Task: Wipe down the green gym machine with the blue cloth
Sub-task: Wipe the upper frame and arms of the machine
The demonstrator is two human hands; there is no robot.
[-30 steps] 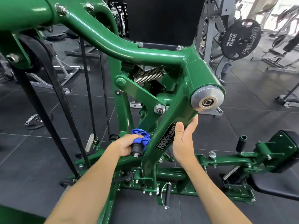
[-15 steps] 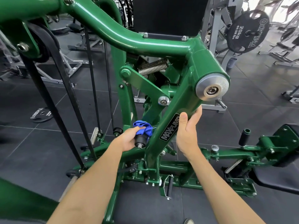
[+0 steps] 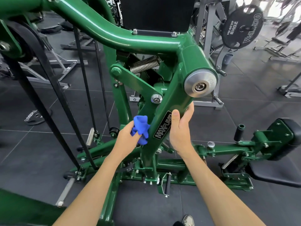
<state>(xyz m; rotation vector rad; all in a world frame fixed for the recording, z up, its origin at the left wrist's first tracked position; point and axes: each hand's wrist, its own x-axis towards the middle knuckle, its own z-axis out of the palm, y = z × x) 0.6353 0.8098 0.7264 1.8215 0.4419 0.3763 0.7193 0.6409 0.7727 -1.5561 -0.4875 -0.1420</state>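
We see the blue cloth [image 3: 140, 128] bunched in the left hand [image 3: 127, 138], whose fingers are curled round it. The wad is pressed against the left edge of the sloping beam [image 3: 172, 101] of the green machine [image 3: 114, 35], just beside the black name label [image 3: 162, 125].

That is the change. A second ago the same wad sat lower and further left, wrapped over a short black stub next to the beam. Now the cloth has come up and across onto the beam itself, and the stub is out of sight behind the hand and cloth.

The right hand [image 3: 180, 131] has kept its grip on the beam from the other side. Its thumb [image 3: 175, 115] lies flat on the front face by the label, and the fingers are wrapped round the far edge, below the round silver end cap [image 3: 200, 85]. It has crept a little higher up the beam but has not let go.

We judge that the small stub is finished and the wiping has passed to the long painted faces of the beam, with the right hand steadying it. The label, the end cap, the curved top tube and the low frame by the floor [image 3: 32, 152] all look still to be done, so we are far from the end.
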